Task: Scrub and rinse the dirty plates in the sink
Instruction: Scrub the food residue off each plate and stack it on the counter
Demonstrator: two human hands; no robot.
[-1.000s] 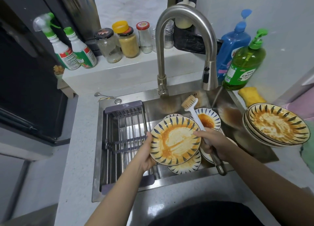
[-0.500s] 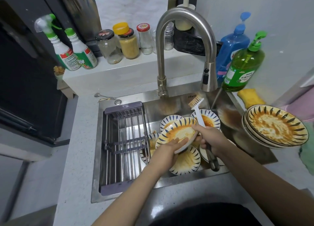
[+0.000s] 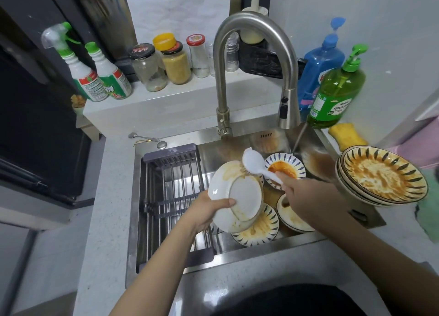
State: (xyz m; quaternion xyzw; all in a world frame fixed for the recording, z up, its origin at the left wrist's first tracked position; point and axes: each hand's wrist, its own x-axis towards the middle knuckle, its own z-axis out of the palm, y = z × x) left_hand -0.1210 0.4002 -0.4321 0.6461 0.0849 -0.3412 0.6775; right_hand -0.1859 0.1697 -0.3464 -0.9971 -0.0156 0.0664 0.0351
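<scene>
Here, the left hand (image 3: 209,212) grips a plate (image 3: 235,196) by its rim above the sink (image 3: 237,250), white underside up, thumb curled over it. The right hand (image 3: 306,196) clasps a white scrub brush (image 3: 255,164), whose head touches the plate's stained upper edge. Below lie sauce-smeared plates (image 3: 257,227) and a bowl (image 3: 285,168) of orange sauce. A dirty stack (image 3: 382,175) sits on the right counter.

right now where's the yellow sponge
In the head view the yellow sponge lies on the counter at the sink's far right corner, between the green soap bottle and the stacked dirty plates.
</scene>
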